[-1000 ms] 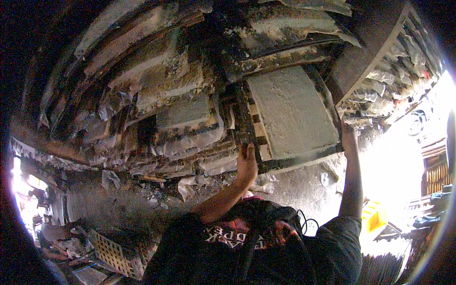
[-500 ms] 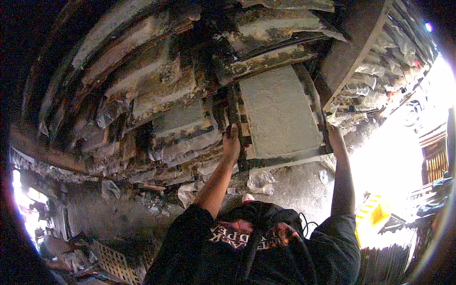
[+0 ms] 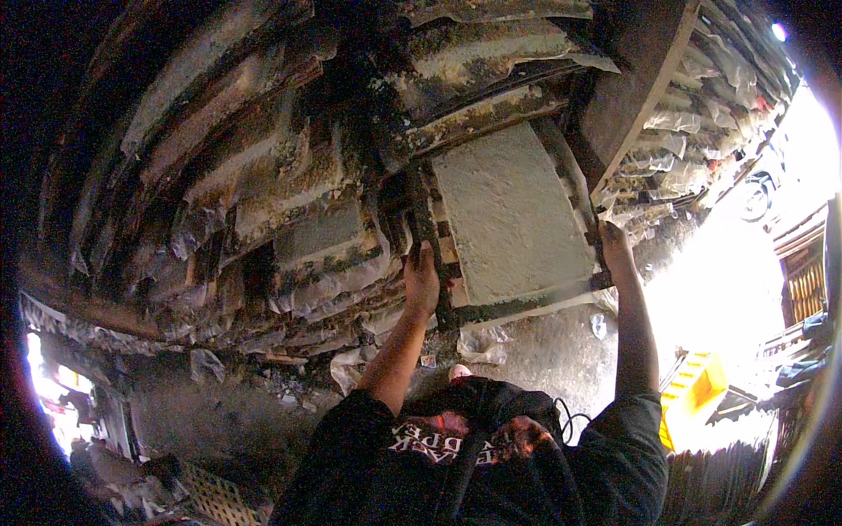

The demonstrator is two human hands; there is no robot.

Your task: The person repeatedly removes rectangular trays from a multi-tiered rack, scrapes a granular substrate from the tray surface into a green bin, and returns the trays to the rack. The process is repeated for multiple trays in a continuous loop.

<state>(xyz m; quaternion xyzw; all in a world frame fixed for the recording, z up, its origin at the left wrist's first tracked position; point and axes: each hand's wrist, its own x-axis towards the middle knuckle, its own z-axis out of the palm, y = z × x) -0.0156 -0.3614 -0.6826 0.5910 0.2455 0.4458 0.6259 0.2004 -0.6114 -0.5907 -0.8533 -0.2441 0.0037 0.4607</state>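
Note:
A dark wooden-framed tray juts from a stack of shelves in front of me, with a pale rectangular slab of rough white stuff lying in it. My left hand is closed round the tray's left side bar, fingers partly hidden behind it. On the opposite side bar, my right hand has its fingers wrapped near the front corner. The tray's far end sits back between the shelf's uprights. A pale sheet edge hangs out under its front bar.
Stacked trays with plastic sheets fill the left, and more sheeted layers stand at the right behind a wooden post. Crumpled plastic lies on the floor. A yellow crate stands at lower right, a lattice basket at lower left.
The view has shifted slightly, so the shelves sit a little further left. Both hands keep their hold on the tray, which has barely moved relative to the shelves.

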